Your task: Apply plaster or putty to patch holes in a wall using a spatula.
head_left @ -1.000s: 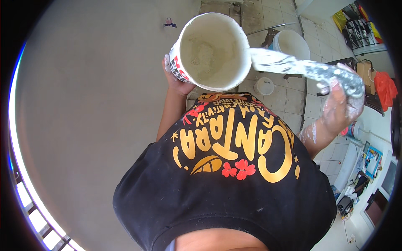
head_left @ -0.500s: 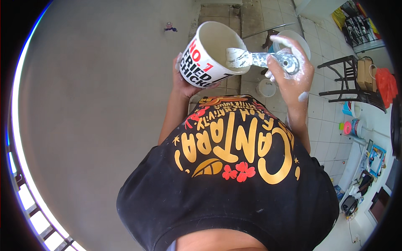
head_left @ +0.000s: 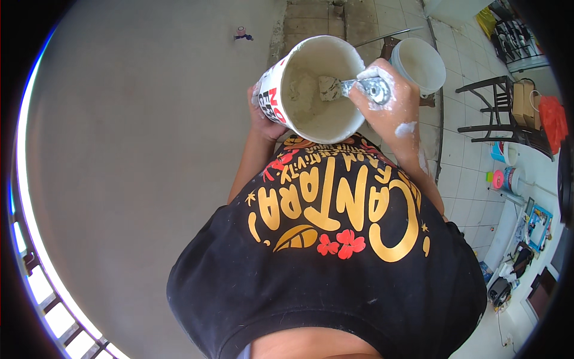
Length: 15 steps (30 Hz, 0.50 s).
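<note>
A white paper tub (head_left: 274, 99) with red and black print is tilted so that its mouth faces me. Inside lies pale grey-white paste (head_left: 302, 90). My left hand (head_left: 263, 113) clasps the tub from its left side and below; most of those fingers are hidden behind it. In my right hand (head_left: 391, 99), smeared with white, is the handle of a putty knife (head_left: 375, 91). Its paste-coated blade reaches into the tub, against or close to the paste; whether it digs in I cannot tell.
Beyond my right hand stands a white bucket (head_left: 421, 66) on the tiled floor. A dark chair (head_left: 496, 110) with a cardboard box (head_left: 524, 105) and a red plastic bag (head_left: 550, 122) is farther right. A broad grey wall (head_left: 137, 179) fills the left, with a small tap (head_left: 242, 35) on it.
The tub has turned its mouth more toward me. My right hand has moved left, taking the putty knife's blade from the tub's rim deeper inside.
</note>
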Each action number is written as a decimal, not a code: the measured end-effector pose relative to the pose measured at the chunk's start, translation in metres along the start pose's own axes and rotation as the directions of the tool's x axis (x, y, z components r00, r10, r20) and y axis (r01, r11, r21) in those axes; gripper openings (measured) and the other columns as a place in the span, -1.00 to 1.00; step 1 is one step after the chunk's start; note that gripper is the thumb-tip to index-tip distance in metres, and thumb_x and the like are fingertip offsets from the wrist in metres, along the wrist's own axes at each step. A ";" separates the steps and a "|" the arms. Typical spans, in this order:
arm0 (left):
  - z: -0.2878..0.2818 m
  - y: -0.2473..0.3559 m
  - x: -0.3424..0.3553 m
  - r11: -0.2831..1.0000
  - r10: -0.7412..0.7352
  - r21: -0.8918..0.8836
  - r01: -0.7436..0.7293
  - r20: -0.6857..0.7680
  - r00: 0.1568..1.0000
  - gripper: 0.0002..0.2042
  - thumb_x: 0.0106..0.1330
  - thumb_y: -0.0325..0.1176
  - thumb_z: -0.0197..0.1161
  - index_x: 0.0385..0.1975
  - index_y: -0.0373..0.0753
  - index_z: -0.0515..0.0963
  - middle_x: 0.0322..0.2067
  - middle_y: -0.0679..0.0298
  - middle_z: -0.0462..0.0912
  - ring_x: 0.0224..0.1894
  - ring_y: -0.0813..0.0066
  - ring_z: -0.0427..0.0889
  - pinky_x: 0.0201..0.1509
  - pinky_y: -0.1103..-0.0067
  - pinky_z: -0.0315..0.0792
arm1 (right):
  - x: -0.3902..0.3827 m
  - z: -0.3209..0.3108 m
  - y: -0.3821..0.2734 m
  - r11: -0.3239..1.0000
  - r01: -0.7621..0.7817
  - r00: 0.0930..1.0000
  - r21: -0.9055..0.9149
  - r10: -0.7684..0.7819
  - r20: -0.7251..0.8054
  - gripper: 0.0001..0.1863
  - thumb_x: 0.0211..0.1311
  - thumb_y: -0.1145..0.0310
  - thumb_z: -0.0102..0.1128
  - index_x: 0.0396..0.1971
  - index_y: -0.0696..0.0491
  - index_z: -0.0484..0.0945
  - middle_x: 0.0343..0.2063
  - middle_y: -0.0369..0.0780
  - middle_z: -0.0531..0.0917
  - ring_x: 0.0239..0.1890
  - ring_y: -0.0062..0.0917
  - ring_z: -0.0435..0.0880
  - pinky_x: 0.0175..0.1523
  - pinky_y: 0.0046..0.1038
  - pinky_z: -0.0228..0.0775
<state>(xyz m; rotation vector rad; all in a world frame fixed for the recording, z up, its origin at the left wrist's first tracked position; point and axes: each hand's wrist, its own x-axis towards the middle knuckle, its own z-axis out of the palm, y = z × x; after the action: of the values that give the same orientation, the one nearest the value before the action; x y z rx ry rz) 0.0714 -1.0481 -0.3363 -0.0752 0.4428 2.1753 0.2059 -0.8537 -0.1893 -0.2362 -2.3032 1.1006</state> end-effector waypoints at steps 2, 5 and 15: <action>0.007 -0.003 -0.003 1.000 0.004 0.024 -0.004 -0.001 1.000 -0.35 0.12 0.19 -0.04 0.10 -0.17 0.39 0.07 0.08 0.44 0.04 0.11 0.47 0.06 0.16 0.40 | 0.002 0.005 0.001 1.000 -0.009 1.000 -0.003 0.009 0.013 -0.75 -0.16 0.39 0.39 -0.46 0.13 0.52 -0.58 -0.13 0.64 -0.52 -0.41 0.68 -0.42 -0.48 0.47; 0.007 -0.004 -0.002 1.000 -0.014 0.000 0.014 0.039 0.999 -0.35 0.12 0.19 -0.02 0.10 -0.17 0.39 0.07 0.09 0.45 0.06 0.11 0.47 0.10 0.16 0.36 | 0.006 0.005 0.000 0.999 -0.053 0.999 -0.012 0.053 0.007 -0.74 -0.16 0.37 0.39 -0.46 0.14 0.52 -0.59 -0.13 0.63 -0.54 -0.37 0.67 -0.42 -0.48 0.48; 0.001 -0.006 0.003 0.998 -0.037 -0.044 0.042 0.097 0.995 -0.34 0.12 0.21 -0.02 0.10 -0.15 0.40 0.06 0.10 0.47 0.06 0.13 0.47 0.07 0.15 0.39 | 0.010 0.004 0.001 1.000 -0.012 0.999 0.012 0.012 -0.029 -0.83 -0.08 0.45 0.32 -0.50 0.13 0.50 -0.67 -0.29 0.58 -0.66 -0.70 0.55 -0.57 -0.60 0.36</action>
<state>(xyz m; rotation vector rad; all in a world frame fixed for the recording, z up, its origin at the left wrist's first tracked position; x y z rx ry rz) 0.0742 -1.0422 -0.3378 -0.0045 0.3339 2.1403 0.1950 -0.8519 -0.1873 -0.2601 -2.2714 1.1096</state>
